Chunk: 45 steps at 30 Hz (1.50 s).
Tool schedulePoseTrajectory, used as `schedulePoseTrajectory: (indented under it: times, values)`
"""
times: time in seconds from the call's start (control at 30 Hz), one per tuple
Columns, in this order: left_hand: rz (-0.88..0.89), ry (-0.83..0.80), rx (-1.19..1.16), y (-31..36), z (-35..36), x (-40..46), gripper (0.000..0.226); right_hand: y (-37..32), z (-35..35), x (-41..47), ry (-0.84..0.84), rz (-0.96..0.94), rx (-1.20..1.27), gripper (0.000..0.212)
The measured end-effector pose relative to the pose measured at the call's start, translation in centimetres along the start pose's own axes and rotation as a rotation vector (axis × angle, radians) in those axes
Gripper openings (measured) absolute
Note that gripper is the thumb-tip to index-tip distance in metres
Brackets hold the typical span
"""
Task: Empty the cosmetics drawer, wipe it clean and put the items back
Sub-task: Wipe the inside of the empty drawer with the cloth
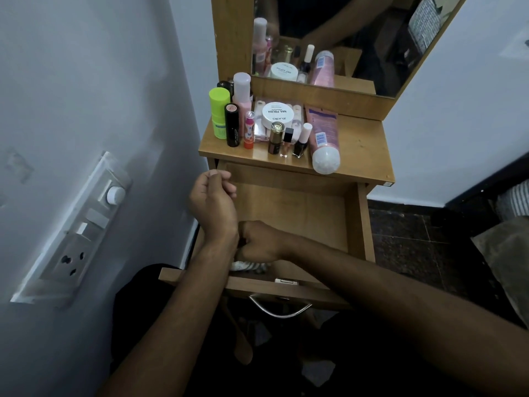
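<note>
The cloth (249, 265) lies mostly hidden beneath the right hand (259, 242) in the drawer (292, 207).

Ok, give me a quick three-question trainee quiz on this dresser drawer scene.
1. True or false: the black nail polish bottle stands inside the drawer.
2. Which hand grips the cloth? A: left hand. B: right hand.
3. Fill in: the pink tube lies on the ____.
Key: 1 false; 2 B; 3 tabletop.
</note>
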<state>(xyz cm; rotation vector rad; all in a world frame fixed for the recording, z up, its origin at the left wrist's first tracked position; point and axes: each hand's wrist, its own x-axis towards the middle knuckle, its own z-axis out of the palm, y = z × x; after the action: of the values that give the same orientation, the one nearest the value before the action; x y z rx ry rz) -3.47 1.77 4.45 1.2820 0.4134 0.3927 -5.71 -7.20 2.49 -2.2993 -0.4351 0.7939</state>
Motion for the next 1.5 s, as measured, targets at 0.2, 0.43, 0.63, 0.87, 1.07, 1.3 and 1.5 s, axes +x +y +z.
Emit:
schedulePoseTrajectory:
  times: [0.2, 0.43, 0.63, 0.87, 1.07, 1.3, 1.5]
  values:
    - [0.018, -0.036, 0.036, 0.0, 0.1, -0.2, 0.031, 1.6, -1.7, -1.4, -0.169, 0.011, -0.063, 0.019]
    - [0.034, -0.056, 0.058, 0.2, -0.1, -0.4, 0.03, 5.7, -6.6, -7.9, -0.405, 0.097, -0.34, 0.021]
    - [0.037, -0.057, 0.073, 0.3, 0.0, -0.4, 0.032, 4.4, -6.4, -10.8, -0.511, 0.265, -0.839, 0.018]
    - [0.05, -0.061, 0.081, 0.4, -0.2, -0.4, 0.031, 3.6, -7.3, -12.6, -0.516, 0.281, -0.767, 0.031]
    - [0.051, -0.072, 0.099, 0.5, -0.2, -0.5, 0.031, 3.4, -7.7, -13.0, -0.517, 0.26, -0.77, 0.025]
    - [0.049, -0.08, 0.102, 0.6, -0.3, -0.5, 0.032, 4.2, -5.1, -11.7, -0.196, 0.279, -1.065, 0.04]
    - [0.053, -0.074, 0.091, 0.5, -0.3, -0.5, 0.031, 4.9, -3.9, -12.5, 0.121, 0.422, -1.086, 0.04]
